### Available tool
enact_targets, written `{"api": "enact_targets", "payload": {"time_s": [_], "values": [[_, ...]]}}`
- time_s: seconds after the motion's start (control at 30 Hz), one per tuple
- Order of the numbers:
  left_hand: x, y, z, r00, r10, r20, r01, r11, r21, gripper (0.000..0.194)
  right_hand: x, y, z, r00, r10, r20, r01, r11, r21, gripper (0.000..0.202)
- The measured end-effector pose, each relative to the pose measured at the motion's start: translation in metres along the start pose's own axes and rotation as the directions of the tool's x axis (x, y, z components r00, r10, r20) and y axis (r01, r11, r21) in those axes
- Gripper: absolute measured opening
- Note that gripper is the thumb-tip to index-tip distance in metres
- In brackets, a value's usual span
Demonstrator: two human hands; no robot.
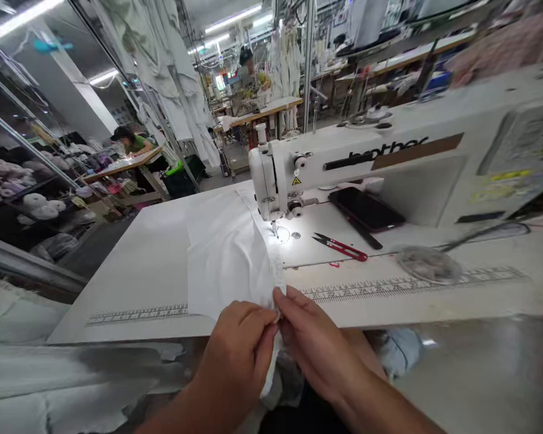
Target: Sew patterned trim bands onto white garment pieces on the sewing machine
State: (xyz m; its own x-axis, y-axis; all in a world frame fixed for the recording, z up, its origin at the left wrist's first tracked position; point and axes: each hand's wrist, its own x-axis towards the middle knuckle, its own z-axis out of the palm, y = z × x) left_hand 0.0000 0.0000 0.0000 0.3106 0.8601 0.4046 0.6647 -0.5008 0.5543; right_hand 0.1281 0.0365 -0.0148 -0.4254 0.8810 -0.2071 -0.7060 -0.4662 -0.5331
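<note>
White fabric [226, 253] lies on the sewing table, with its right edge running up to the needle area of a white sewing machine [271, 175]. At the table's front edge my left hand [242, 343] pinches the fabric's edge between thumb and forefinger. Close against it, my right hand [310, 337] is closed on the same edge. Below the hands the fabric hangs over the front of the table. Red-handled thread snips [344, 247] lie right of the needle, clear of both hands.
A black phone [366, 208] and a small round dish [429, 264] sit on the table [131, 253] to the right. White cloth [49, 380] hangs at the lower left. Two people work at tables farther back, among hanging garments [163, 72] and metal poles.
</note>
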Motion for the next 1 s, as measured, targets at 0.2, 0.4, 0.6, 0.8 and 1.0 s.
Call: {"api": "enact_targets", "payload": {"time_s": [0.2, 0.4, 0.6, 0.8, 1.0], "values": [[-0.005, -0.013, 0.006, 0.872, -0.487, 0.044, 0.473, 0.817, -0.330, 0.023, -0.009, 0.001, -0.016, 0.999, -0.043, 0.015, 0.043, 0.999, -0.012, 0.020], [0.007, -0.019, 0.012, 0.791, -0.592, 0.154, 0.559, 0.599, -0.574, 0.010, -0.007, 0.001, -0.009, 1.000, -0.017, 0.018, 0.018, 0.997, -0.076, 0.024], [-0.012, -0.021, 0.015, 0.742, -0.603, 0.293, 0.635, 0.492, -0.596, 0.010, -0.006, 0.003, -0.013, 0.995, 0.035, 0.090, -0.035, 0.999, 0.001, 0.019], [-0.024, -0.020, 0.014, 0.731, -0.647, 0.218, 0.616, 0.487, -0.620, 0.019, -0.007, 0.004, -0.010, 0.984, 0.145, 0.108, -0.128, 0.980, -0.155, 0.020], [-0.020, -0.017, 0.019, 0.769, -0.639, 0.007, 0.535, 0.637, -0.555, 0.016, -0.011, 0.009, -0.010, 0.991, 0.124, 0.044, -0.100, 0.926, -0.365, 0.027]]}}
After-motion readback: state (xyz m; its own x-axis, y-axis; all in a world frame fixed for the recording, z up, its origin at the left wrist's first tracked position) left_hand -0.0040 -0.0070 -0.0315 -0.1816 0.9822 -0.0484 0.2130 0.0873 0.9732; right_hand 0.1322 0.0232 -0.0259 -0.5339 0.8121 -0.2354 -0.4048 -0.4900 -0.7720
